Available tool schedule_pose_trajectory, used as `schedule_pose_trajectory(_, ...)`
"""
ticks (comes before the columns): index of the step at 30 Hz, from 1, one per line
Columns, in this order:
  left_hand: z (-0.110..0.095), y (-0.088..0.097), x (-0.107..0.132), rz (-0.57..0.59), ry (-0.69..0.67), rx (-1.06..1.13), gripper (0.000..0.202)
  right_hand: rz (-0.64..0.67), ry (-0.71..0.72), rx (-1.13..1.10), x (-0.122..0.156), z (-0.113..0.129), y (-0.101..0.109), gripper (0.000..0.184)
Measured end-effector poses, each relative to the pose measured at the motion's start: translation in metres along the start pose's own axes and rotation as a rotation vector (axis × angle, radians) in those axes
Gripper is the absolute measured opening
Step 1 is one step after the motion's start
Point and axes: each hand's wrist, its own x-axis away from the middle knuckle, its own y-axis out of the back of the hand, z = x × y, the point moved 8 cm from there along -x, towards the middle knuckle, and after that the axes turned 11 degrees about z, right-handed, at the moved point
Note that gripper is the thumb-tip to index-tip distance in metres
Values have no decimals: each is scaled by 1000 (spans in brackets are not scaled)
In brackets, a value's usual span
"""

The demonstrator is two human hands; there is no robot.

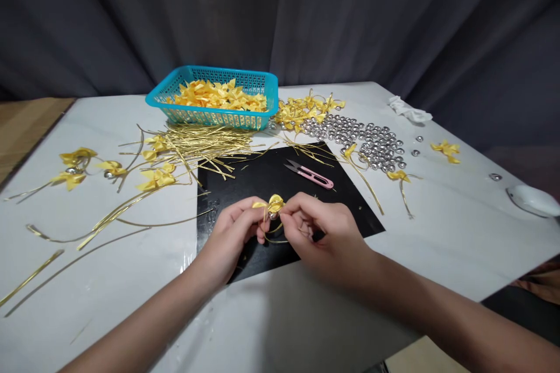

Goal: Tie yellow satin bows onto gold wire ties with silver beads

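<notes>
Both my hands meet over the black mat near the table's front. My left hand pinches a small yellow ribbon bow from the left. My right hand pinches it from the right, fingers closed on the bow and on a thin gold wire tie that loops below it. A small silver bell seems to sit under the bow, mostly hidden by my fingers. Pink thread snips lie on the mat just beyond my hands.
A teal basket of yellow bows stands at the back. Gold wire ties are heaped in front of it. Silver bells are spread at the right. Finished bows lie left and right, and a white dish sits at the right edge.
</notes>
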Motion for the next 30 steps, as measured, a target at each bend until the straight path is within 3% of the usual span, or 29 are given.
schedule_pose_trajectory(12, 2, -1, 0, 4, 16, 38, 21, -16, -16, -36, -1, -7, 1, 12)
schedule_pose_trajectory(20, 1, 1, 1, 5, -1, -30, 21, -41, -108, -72, 0, -3, 4, 12)
schedule_pose_trajectory(30, 1, -2, 0, 37, 5, -58, 22, 27, -180, -210, -2, -12, -1, 11)
